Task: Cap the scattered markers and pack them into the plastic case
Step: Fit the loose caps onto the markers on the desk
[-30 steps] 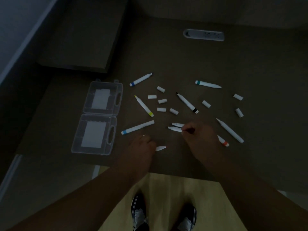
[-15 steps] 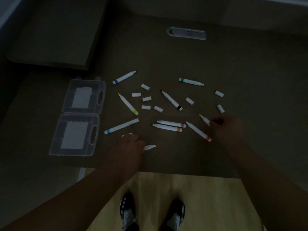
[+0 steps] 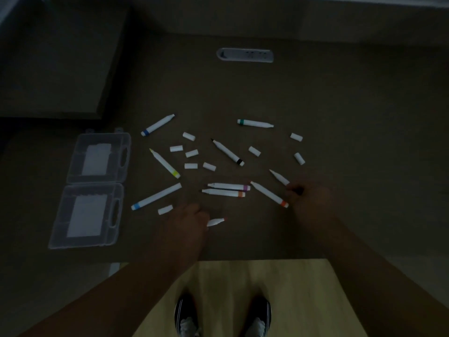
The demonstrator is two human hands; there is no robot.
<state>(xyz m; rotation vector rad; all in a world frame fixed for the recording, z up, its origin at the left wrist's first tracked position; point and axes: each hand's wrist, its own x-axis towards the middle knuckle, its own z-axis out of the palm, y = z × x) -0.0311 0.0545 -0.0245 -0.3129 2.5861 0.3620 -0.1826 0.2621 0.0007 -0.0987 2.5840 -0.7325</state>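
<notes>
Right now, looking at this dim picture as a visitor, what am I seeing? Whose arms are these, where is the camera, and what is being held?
No machine here: a person's two bare arms, filmed by a head-worn camera looking down. On the dark brown table lie white markers, loose white caps and an open clear plastic case. The left hand holds a white marker with a reddish tip. The right hand grips another white marker. Striped shoes show below.

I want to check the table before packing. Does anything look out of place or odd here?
Nothing looks damaged or spilled. The markers lie uncapped and scattered at many angles, with loose caps among them. The case lies open and flat at the left, with no marker inside. The dim light hides fine detail.
</notes>
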